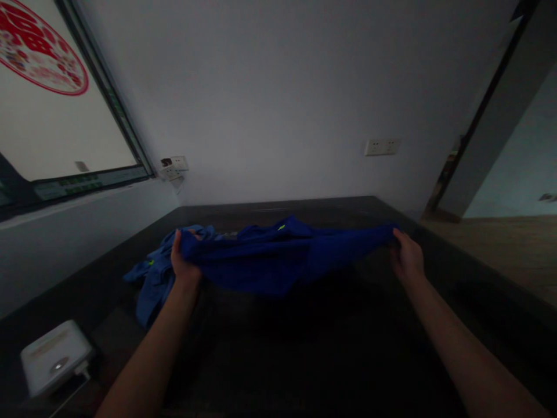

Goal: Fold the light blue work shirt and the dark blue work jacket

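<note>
The left hand (185, 271) and the right hand (408, 256), left and right of the frame's centre, each pinch one end of a deep-blue cloth (282, 261). The cloth hangs between them, just below centre, its long axis running left to right; its middle sags toward the viewer, above the dark table (300, 366). Each hand is nearest its own end, so neither is nearer the whole. One yellow-green mark shows on the cloth's upper edge. Counted outward: one heap of paler blue fabric (159, 278), just beside the left hand (number of pieces within cannot be told); one white device (56, 355) with one cable, lower left; one double wall socket (382, 147), right of centre; one red oval emblem (41, 49), upper left.
</note>
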The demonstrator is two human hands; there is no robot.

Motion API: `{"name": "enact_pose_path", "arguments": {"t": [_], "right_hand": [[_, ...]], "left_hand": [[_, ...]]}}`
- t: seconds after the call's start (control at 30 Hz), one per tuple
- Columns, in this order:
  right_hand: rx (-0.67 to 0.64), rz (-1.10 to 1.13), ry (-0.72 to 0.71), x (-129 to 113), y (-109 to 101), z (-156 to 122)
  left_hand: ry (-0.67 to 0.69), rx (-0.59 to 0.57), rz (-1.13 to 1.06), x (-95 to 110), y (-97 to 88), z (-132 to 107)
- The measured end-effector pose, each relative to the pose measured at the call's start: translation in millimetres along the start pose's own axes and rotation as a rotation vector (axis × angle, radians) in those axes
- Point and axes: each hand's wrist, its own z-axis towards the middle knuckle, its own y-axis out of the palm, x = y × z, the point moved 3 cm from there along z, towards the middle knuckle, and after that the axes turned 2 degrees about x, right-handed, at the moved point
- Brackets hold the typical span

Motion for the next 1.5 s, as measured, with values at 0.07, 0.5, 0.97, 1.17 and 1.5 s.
{"name": "enact_pose_path", "arguments": {"t": [0.07,0.5,0.97,1.17,1.5], "right_hand": [[-0.034,0.082,0.01,-5,1,1],[-0.602,-0.675,-0.103,31,13,-10],[-0.804,-1.149,-0.308,58,21,-25],[-0.494,-1.299,-0.316,35,-9,13],[-0.66,-1.53,-0.058,26,-27,22]], "left_hand": [[-0.043,-0.307,-0.147,12,3.2,-5],[-0.198,-0.43,0.898,-85,15.6,-23],[0.203,-0.467,1.068,-97,12.2,-19],[0.319,-0.09,1.003,-47,-13.6,12],[0.521,0.203,1.074,-25,-26.0,12]]}}
